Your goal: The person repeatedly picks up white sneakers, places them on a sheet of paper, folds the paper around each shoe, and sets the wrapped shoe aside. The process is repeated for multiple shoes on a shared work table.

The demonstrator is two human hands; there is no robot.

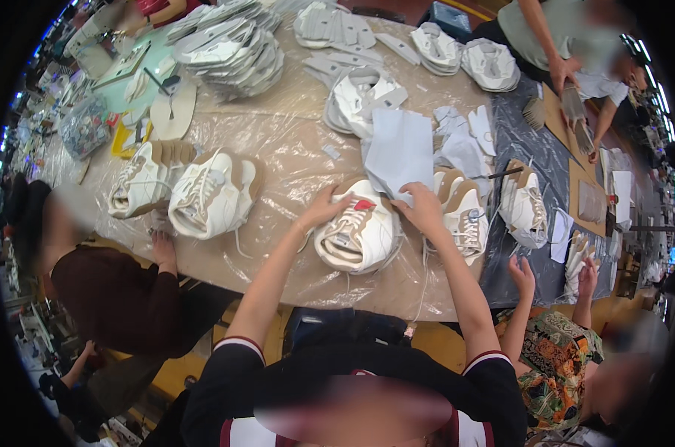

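A white-and-tan lace-up sneaker upper, in a stack with others, stands on the table right in front of me, its opening toward me. A small red piece lies at its laces. My left hand grips the left side of this stack, fingertips on the upper. At the far right side of the stack, my right hand has thumb and finger closed at the lower edge of a pale grey sheet. That sheet slants up beyond the uppers. The exact contact of the right fingertips is partly hidden.
Clear plastic film covers the brown table. More stacked sneaker uppers stand at left, others close by my right hand. Tall piles of grey-white pieces lie at the back. Co-workers stand on both sides.
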